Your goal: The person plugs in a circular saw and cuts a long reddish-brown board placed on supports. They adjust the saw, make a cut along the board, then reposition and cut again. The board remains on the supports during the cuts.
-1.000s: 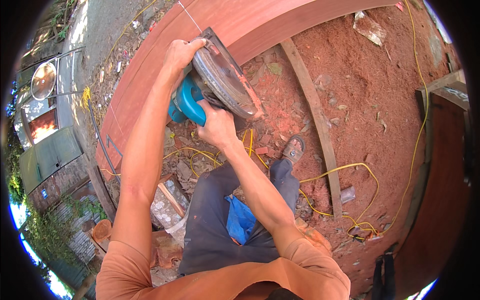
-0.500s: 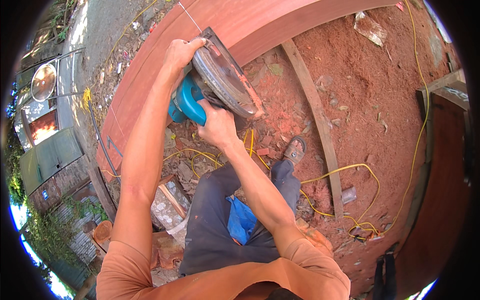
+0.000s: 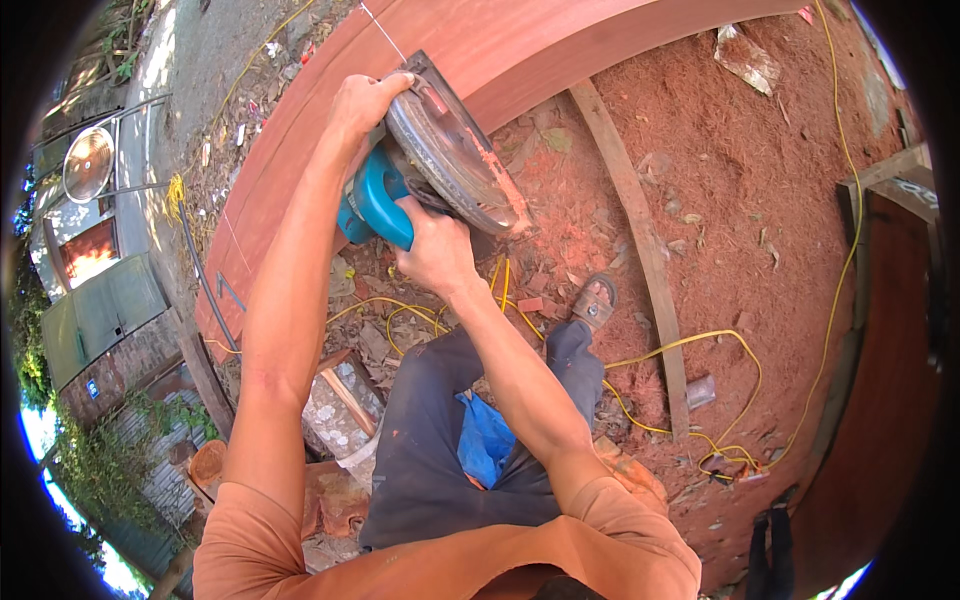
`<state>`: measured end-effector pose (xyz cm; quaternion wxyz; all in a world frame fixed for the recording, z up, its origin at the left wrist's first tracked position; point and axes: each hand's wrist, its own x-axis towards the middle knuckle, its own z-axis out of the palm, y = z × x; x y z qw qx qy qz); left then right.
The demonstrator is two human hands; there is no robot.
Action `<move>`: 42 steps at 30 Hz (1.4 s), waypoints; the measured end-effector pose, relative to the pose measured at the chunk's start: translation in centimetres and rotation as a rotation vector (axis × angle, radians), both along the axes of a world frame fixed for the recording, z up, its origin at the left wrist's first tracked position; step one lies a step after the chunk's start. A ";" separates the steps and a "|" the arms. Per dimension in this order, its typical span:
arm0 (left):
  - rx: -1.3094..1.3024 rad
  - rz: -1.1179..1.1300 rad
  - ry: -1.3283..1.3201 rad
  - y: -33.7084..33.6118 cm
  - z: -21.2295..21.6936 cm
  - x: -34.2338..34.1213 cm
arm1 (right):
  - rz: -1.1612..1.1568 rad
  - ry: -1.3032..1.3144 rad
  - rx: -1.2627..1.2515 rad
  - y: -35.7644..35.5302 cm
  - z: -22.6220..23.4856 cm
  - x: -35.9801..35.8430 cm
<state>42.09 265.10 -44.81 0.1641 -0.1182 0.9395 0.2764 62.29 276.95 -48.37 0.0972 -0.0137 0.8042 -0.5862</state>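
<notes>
Saw [image 3: 376,195] held in both hands at the near edge of the red beam [image 3: 560,50], upper end over the wood, lower end out past the edge above littered ground; guard [image 3: 435,150] and base plate [image 3: 440,85] side by side, long axis slanting from upper left to lower right; left hand [image 3: 360,108] at the upper end, curled on the saw, thumb laid along the guard's rim, fingertips hidden; right hand [image 3: 438,250] lower down, fingers clamped round the teal rear handle, guard directly above and ahead of the knuckles; left hand thus the nearer to the beam, right hand the nearer to the body; blade too hidden to judge its depth in the wood; thin white line [image 3: 383,32] on the beam, leading down to the base plate's upper corner; farther out, below the handle, yellow cord [image 3: 752,365] looped over leaves and around toward the right; sandalled foot [image 3: 595,302] near a grey plank [image 3: 632,200] lying across the sawdust [image 3: 740,190]; blue cloth [image 3: 483,440] between dark trousers; crumpled wrapper [image 3: 748,62] toward the upper right; dark red slab [image 3: 890,380] at the far right, well apart from the saw.
</notes>
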 end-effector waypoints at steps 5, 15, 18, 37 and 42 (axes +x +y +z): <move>0.008 -0.009 -0.020 0.0 0.4 -0.2 | -0.036 0.106 -0.011 -0.3 -0.5 -0.2; -0.004 -0.010 -0.015 -0.3 -0.1 -0.7 | -0.022 0.072 0.006 -0.6 -0.7 -0.5; 0.001 0.002 -0.003 -0.5 -0.2 -0.7 | -0.016 0.063 0.004 -0.7 -0.7 -0.5; 0.025 -0.007 0.018 -0.6 0.0 -1.5 | -0.031 0.091 -0.002 -1.2 -1.0 -1.4; 0.015 -0.051 0.037 -0.8 -0.1 -1.8 | -0.034 0.094 -0.009 -1.3 -1.0 -1.6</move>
